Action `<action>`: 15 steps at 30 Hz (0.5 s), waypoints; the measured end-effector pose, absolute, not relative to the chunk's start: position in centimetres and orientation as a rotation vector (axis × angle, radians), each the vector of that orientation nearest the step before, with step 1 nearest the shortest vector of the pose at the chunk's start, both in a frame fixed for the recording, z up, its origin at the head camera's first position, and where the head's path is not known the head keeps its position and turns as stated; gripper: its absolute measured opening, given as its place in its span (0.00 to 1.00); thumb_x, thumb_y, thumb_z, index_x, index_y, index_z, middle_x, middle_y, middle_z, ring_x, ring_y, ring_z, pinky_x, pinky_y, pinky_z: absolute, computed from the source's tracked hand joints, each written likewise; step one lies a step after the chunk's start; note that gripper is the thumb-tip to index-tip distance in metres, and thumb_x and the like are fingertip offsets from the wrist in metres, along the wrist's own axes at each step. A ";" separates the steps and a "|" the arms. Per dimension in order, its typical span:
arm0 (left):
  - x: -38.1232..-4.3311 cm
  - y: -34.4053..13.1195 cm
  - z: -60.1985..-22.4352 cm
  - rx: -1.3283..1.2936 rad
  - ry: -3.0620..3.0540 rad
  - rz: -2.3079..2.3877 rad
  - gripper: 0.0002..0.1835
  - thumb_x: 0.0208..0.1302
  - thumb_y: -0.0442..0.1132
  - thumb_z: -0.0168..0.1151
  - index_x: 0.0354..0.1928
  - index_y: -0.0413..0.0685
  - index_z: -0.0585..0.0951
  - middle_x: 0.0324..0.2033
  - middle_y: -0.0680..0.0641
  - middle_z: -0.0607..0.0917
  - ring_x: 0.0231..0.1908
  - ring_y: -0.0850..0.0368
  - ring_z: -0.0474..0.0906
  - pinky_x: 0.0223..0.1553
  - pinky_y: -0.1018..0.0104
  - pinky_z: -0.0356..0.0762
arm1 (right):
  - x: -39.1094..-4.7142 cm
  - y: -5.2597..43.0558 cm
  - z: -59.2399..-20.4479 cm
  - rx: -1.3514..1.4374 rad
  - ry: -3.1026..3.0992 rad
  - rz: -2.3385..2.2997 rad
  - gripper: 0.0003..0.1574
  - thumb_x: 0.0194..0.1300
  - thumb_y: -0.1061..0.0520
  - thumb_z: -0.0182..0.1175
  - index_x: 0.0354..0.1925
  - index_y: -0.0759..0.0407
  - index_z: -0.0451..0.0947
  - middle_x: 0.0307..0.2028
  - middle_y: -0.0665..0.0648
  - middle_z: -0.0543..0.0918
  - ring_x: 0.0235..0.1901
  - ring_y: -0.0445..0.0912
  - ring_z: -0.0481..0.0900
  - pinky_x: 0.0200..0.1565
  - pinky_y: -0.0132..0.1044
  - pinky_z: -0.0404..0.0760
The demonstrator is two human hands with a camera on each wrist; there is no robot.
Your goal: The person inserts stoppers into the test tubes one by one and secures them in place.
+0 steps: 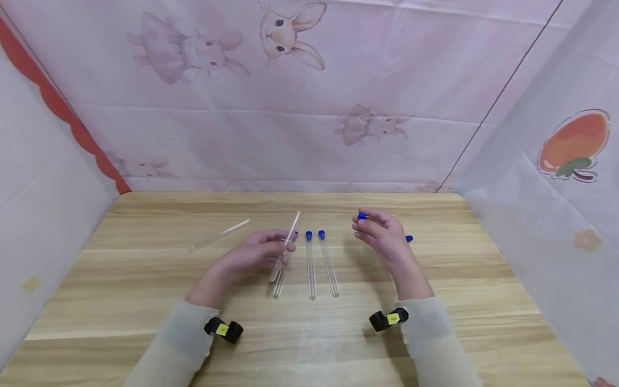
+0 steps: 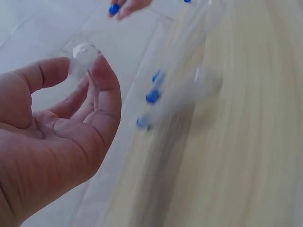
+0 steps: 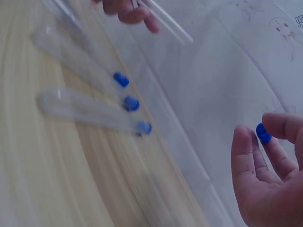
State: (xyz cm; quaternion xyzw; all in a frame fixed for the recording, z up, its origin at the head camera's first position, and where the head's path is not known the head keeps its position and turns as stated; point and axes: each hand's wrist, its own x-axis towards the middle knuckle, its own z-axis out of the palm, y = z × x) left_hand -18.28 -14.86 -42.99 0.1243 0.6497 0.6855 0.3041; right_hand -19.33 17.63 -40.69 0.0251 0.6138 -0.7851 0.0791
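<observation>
My left hand pinches an uncapped clear test tube between thumb and fingers, tilted with its upper end leaning right. In the left wrist view, the end of this tube shows between thumb and forefinger. Off to the right, my right hand is raised over the table and pinches a small blue cap at its fingertips. Between the hands lie three test tubes with blue caps: a middle tube, a right tube and a left tube, partly hidden by the left hand.
Another clear tube lies on the wooden table at the left, no cap visible on it. A second blue cap shows just right of the right hand; what lies behind the wrist is hidden. Printed cloth walls surround the table.
</observation>
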 end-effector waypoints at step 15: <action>-16.9 -11.1 -43.9 0.354 1.416 1.911 0.28 0.75 0.39 0.54 0.72 0.37 0.63 0.46 0.42 0.85 0.31 0.58 0.82 0.29 0.71 0.80 | -18.9 14.1 -41.9 0.127 1.631 -2.450 0.10 0.72 0.65 0.57 0.51 0.63 0.74 0.38 0.54 0.87 0.39 0.44 0.86 0.49 0.35 0.86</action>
